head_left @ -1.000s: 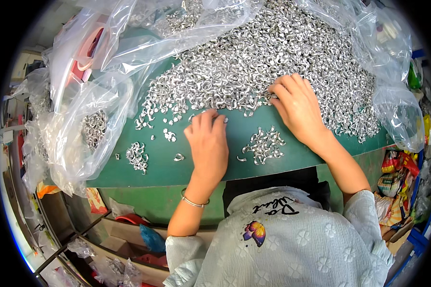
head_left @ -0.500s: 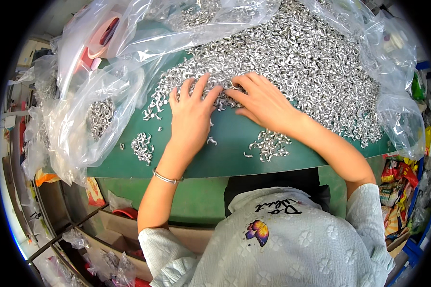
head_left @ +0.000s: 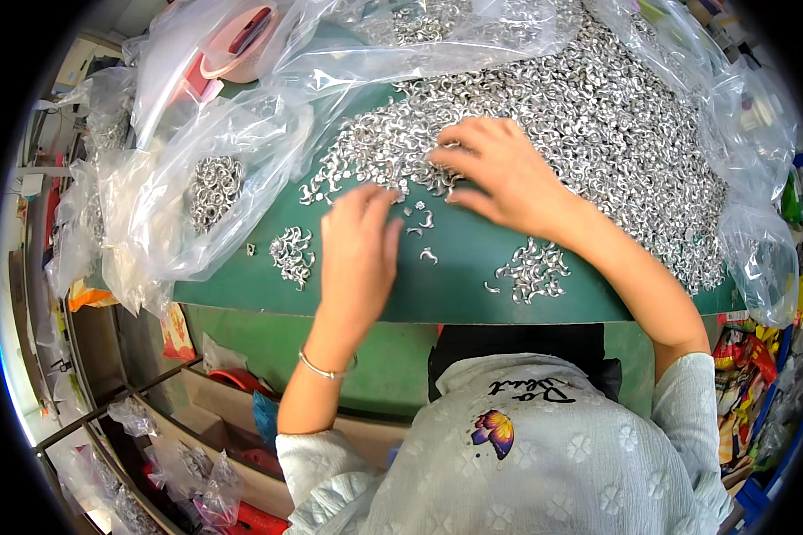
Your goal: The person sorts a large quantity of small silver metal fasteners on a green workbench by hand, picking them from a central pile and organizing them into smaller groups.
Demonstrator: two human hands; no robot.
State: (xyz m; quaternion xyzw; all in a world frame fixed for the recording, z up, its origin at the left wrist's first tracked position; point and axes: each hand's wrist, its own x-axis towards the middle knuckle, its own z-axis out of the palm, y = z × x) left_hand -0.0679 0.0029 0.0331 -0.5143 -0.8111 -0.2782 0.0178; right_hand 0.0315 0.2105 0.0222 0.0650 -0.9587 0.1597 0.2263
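Note:
A large pile of small, curved, silvery metal pieces [head_left: 616,134] spreads over a green tabletop [head_left: 401,294]. My right hand [head_left: 509,178] rests at the pile's near left edge, its fingers stretched apart over the pieces. Just left of it is my left hand [head_left: 355,254], fingers bent and slightly blurred, thumb apart from them; I see nothing held. A few loose pieces [head_left: 429,256] lie between the hands. One small heap [head_left: 292,257] sits left of my left hand, another small heap [head_left: 533,270] below my right forearm.
Clear plastic bags surround the pile; the bag on the left [head_left: 143,232] has metal pieces showing through. A pink bowl [head_left: 232,62] with a dark red object stands behind it. Below the table are brown compartments [head_left: 210,428]; colourful packages [head_left: 740,370] lie at right.
My left hand has drawn back from the pile's edge toward me, away from my right hand. My right hand still works at the edge. More loose pieces show between them. The whole view has shifted slightly.

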